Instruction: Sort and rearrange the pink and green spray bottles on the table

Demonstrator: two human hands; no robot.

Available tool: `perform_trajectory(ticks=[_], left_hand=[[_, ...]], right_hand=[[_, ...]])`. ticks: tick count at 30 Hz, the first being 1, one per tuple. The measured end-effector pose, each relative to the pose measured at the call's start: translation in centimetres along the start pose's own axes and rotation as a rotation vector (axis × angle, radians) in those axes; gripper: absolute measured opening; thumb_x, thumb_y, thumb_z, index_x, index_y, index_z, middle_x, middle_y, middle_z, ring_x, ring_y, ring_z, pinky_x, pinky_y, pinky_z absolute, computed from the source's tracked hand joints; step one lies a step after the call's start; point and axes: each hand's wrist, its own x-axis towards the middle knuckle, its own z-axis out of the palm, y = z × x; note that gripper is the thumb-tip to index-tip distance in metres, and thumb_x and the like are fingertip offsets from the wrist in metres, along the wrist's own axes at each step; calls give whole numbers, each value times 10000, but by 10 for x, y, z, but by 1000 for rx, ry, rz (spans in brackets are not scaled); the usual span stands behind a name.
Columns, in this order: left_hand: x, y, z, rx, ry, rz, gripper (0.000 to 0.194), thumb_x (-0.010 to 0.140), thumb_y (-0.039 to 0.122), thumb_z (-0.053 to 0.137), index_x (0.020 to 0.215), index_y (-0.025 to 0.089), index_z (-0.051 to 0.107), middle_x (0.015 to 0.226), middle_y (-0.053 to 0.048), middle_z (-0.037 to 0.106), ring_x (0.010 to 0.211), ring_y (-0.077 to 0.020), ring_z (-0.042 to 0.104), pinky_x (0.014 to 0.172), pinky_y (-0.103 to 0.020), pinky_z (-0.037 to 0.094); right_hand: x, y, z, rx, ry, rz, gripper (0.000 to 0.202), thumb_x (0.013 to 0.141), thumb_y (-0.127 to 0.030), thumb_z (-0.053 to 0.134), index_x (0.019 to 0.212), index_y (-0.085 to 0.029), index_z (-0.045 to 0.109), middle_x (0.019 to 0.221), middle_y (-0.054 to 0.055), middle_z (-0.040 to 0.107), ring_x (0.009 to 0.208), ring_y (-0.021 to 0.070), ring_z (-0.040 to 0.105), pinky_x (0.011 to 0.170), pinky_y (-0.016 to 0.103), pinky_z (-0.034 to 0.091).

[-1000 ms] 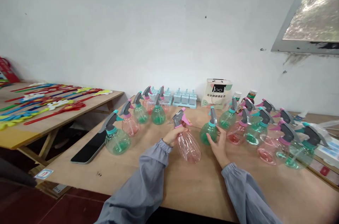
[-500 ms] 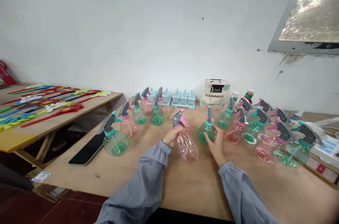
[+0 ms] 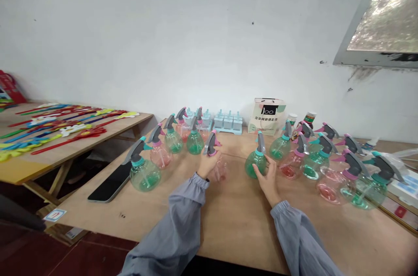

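Note:
My left hand [image 3: 208, 163] is closed round the neck of a pink spray bottle [image 3: 220, 170] with a grey and pink trigger head, which stands nearly upright at the middle of the table. Off to its right, a green spray bottle [image 3: 255, 163] with a grey and teal head has my right hand [image 3: 268, 180] wrapped against its right side, thumb in front. Several other pink and green spray bottles flank my hands: one group on the left with a green bottle [image 3: 145, 176] in front, another on the right with a pink bottle [image 3: 336, 185].
A black phone [image 3: 110, 183] lies at the table's left. Behind stand pale blue ice-pop moulds [image 3: 228, 122] and a printed paper bag [image 3: 267, 117]. Lidded jars [image 3: 309, 118] are by the wall. Colourful hand-shaped sticks [image 3: 68, 134] cover the neighbouring table.
My left hand has swung the pink bottle from a tilted pose to nearly upright, moving it slightly left and away from me. My right hand stays on the green bottle.

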Motion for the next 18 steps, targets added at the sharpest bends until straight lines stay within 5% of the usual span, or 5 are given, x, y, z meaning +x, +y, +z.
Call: perform_trajectory(ticks=[5, 9, 13, 18], left_hand=[[4, 14, -44, 375, 246, 287, 326, 702, 315, 741, 989, 228, 612, 863, -5, 681, 848, -197, 661, 852, -339, 516], [13, 9, -78, 479, 418, 312, 362, 731, 382, 717, 1027, 225, 579, 848, -25, 666, 885, -246, 676, 851, -386, 526], [27, -1, -95, 469, 439, 345, 422, 723, 383, 727, 1073, 217, 561, 905, -59, 679, 945, -287, 683, 863, -436, 533], [40, -8, -97, 416, 403, 409, 585, 718, 439, 772, 1180, 206, 500, 1062, -109, 672, 1057, -303, 670, 900, -481, 537]], right_hand=[[0, -1, -1, 7, -3, 25, 579, 847, -565, 655, 1274, -198, 520, 1196, 119, 549, 1145, 277, 542, 1027, 528, 460], [0, -1, -1, 11, 1, 19, 576, 849, -556, 659, 1276, -198, 518, 1195, 119, 552, 1145, 275, 540, 1025, 524, 460], [-1, 1, 0, 30, -1, 31, 586, 842, -548, 672, 1279, -191, 514, 1206, 125, 546, 1143, 278, 543, 1018, 525, 465], [-2, 4, 1, 58, -10, 71, 611, 832, -562, 678, 1296, -206, 501, 1223, 116, 538, 1155, 274, 543, 1026, 531, 466]])
